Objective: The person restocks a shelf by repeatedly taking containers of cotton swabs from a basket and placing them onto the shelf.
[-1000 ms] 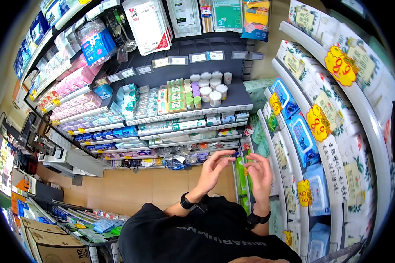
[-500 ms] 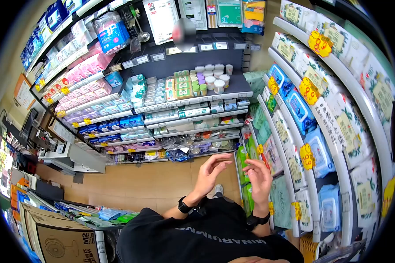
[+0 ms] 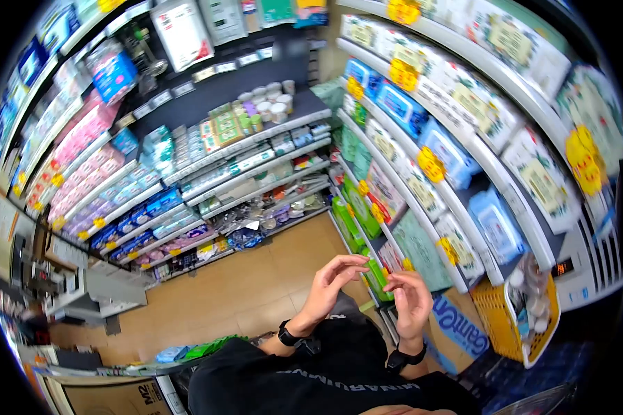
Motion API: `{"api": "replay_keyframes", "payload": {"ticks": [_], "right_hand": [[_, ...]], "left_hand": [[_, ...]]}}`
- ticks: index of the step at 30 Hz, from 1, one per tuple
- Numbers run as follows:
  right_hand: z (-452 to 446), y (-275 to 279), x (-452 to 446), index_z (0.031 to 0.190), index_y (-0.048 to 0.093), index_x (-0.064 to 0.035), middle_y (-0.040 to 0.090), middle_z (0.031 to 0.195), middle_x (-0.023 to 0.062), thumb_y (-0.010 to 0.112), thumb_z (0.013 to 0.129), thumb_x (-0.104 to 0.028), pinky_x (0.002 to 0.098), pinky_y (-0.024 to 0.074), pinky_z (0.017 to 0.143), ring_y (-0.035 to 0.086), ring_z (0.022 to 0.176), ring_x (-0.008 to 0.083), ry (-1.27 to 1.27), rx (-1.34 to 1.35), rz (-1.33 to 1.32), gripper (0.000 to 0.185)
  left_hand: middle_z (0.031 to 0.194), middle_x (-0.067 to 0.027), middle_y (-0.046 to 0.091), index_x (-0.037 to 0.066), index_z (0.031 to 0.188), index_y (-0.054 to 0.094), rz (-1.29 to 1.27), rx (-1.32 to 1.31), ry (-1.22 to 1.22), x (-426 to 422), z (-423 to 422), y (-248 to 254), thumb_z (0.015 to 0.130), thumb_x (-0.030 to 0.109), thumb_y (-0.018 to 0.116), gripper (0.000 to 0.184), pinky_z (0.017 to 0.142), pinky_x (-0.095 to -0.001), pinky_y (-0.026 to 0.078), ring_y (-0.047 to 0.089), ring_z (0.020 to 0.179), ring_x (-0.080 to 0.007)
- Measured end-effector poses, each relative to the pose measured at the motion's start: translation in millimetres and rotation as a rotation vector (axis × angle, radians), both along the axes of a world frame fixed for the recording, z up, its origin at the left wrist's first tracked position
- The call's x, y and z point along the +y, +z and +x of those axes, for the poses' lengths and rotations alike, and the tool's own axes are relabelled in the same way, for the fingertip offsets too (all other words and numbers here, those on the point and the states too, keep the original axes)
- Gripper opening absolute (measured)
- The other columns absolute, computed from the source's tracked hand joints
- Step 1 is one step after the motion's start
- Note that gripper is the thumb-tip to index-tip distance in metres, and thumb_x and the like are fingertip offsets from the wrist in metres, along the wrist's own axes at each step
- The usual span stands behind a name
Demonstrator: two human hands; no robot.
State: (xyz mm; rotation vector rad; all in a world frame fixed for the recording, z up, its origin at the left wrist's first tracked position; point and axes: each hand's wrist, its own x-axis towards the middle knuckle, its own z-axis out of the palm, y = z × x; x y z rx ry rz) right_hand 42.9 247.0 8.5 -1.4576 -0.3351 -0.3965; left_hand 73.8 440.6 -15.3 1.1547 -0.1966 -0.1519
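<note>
My left hand is raised in front of my chest, its fingers curved and apart with nothing in them. Beside it my right hand is lifted too, fingers bent and spread, also holding nothing. A gap separates the fingertips of the two. Both wrists carry black bands. Behind the hands, and apart from them, green packets line the low part of the right-hand shelf. A light green pack stands just beyond my right hand.
Tissue packs and blue wipes packs fill the right shelves. A yellow basket and a cardboard box stand low on the right. Tubs sit on the back shelf. Pink packs are stacked left; tiled floor lies between.
My view has turned to the right and tilted, so the shelves shift leftward and the yellow basket and cardboard box show more fully. Both hands keep nearly the same pose.
</note>
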Motion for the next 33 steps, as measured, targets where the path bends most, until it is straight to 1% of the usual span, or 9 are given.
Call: {"api": "replay_keyframes", "payload": {"ticks": [6,11,16,18,21,26,28,29,33], "right_hand": [[-74.9,6.6,-37.5,0.120,0.063,0.0091,0.066,0.111,0.0206,0.058,0.098,0.003,0.0345,0.0546,0.084,0.068,0.089,0.0228,-0.261,-0.045,0.044,0.023],[-131.0,13.9,-67.5,0.120,0.062,0.0088,0.067,0.110,0.0212,0.057,0.101,0.000,0.0338,0.0550,0.081,0.068,0.087,0.0221,-0.527,-0.076,-0.001,0.021],[-180.9,7.7,-95.8,0.121,0.061,0.0083,0.067,0.110,0.0212,0.058,0.102,-0.002,0.0340,0.0548,0.080,0.068,0.085,0.0221,-0.754,-0.108,0.044,0.022],[-197.9,9.0,-109.6,0.122,0.060,0.0082,0.067,0.109,0.0209,0.058,0.102,-0.003,0.0343,0.0546,0.081,0.068,0.086,0.0220,-0.829,-0.105,0.021,0.023],[-216.8,8.9,-134.1,0.124,0.059,0.0083,0.068,0.109,0.0200,0.058,0.103,-0.004,0.0352,0.0544,0.083,0.067,0.088,0.0214,-0.914,-0.108,0.050,0.024],[-243.5,9.7,-190.1,0.125,0.058,0.0082,0.068,0.109,0.0182,0.058,0.103,-0.003,0.0351,0.0534,0.086,0.067,0.091,0.0203,-0.999,-0.118,0.072,0.025],[-253.6,14.4,-213.7,0.126,0.057,0.0077,0.067,0.109,0.0172,0.058,0.103,-0.003,0.0347,0.0523,0.089,0.067,0.093,0.0198,-1.011,-0.102,0.094,0.026],[-257.3,15.7,-227.5,0.128,0.057,0.0072,0.067,0.111,0.0167,0.059,0.103,-0.004,0.0345,0.0518,0.091,0.066,0.095,0.0193,-1.022,-0.080,0.086,0.028],[-271.3,13.8,-279.7,0.133,0.054,0.0055,0.066,0.119,0.0155,0.060,0.102,-0.006,0.0343,0.0509,0.094,0.064,0.100,0.0184,-1.041,-0.005,0.093,0.033]], "left_hand": [[0.136,-0.0161,0.066,-0.001,0.126,0.065,0.046,0.018,-0.211,-47.5,-21.0,5.9,0.104,0.015,0.057,0.028,0.099,-0.0373,0.049,0.067,0.119,-0.0253],[0.135,-0.0162,0.066,-0.002,0.124,0.066,0.069,0.010,-0.407,-99.4,-38.2,9.5,0.104,0.017,0.057,0.029,0.098,-0.0369,0.049,0.067,0.120,-0.0256],[0.134,-0.0152,0.066,-0.001,0.123,0.066,0.092,-0.031,-0.611,-155.9,-55.5,10.2,0.104,0.016,0.057,0.027,0.099,-0.0367,0.049,0.067,0.121,-0.0258],[0.138,-0.0114,0.064,-0.001,0.129,0.063,0.078,-0.060,-0.723,-176.6,-62.0,11.9,0.106,0.008,0.055,0.026,0.105,-0.0339,0.046,0.063,0.124,-0.0210],[0.140,-0.0117,0.062,-0.001,0.129,0.062,0.074,-0.105,-0.830,-216.8,-71.4,12.3,0.105,0.004,0.055,0.025,0.107,-0.0336,0.046,0.062,0.125,-0.0203],[0.138,-0.0114,0.063,0.000,0.130,0.061,0.128,-0.183,-0.920,-294.6,-87.4,20.7,0.105,0.003,0.054,0.026,0.107,-0.0340,0.046,0.062,0.123,-0.0198],[0.137,-0.0107,0.064,0.000,0.131,0.060,0.130,-0.207,-0.925,-328.6,-94.8,21.9,0.106,0.006,0.056,0.026,0.106,-0.0345,0.046,0.062,0.123,-0.0199],[0.134,-0.0098,0.065,0.003,0.130,0.062,0.152,-0.250,-0.906,-346.8,-99.6,25.1,0.106,0.015,0.059,0.027,0.101,-0.0316,0.047,0.066,0.119,-0.0199],[0.132,-0.0088,0.065,0.003,0.134,0.058,0.292,-0.383,-0.893,-424.7,-105.5,19.9,0.105,0.018,0.063,0.033,0.102,-0.0334,0.049,0.064,0.121,-0.0198]]}}
